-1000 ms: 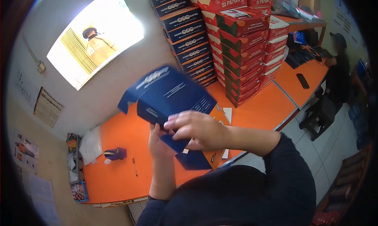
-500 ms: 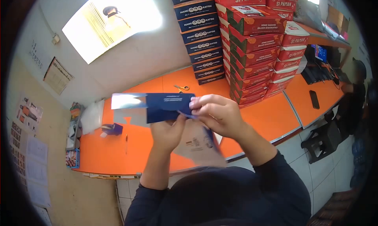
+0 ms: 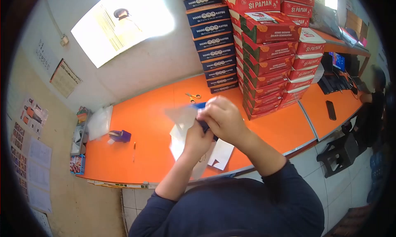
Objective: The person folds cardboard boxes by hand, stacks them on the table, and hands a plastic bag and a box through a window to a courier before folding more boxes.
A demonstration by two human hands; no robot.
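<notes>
In front of my body, above the table edge, I hold a partly folded cardboard box blank (image 3: 181, 115), dark blue on one face and pale on the other. Motion blurs part of it. My right hand (image 3: 226, 119) is closed over its upper right edge, fingers pinched together. Just below and to the left, my left hand (image 3: 197, 142) grips the same cardboard from underneath. Part of the board hangs behind the left wrist. A white card piece (image 3: 222, 155) with a dark red mark lies on the table below my hands.
On the orange table (image 3: 152, 113) lie yellow-handled scissors (image 3: 192, 98), a purple tape dispenser (image 3: 120, 136) and a thin pen-like item (image 3: 134, 150). Tall stacks of blue boxes (image 3: 212, 43) and red boxes (image 3: 270, 51) stand at the back. A phone (image 3: 330, 110) lies right; a person (image 3: 373, 100) is beyond.
The blue panel, held out flat to the left before, is now turned and mostly covered by my hands. My left hand has moved right, closer to my right hand.
</notes>
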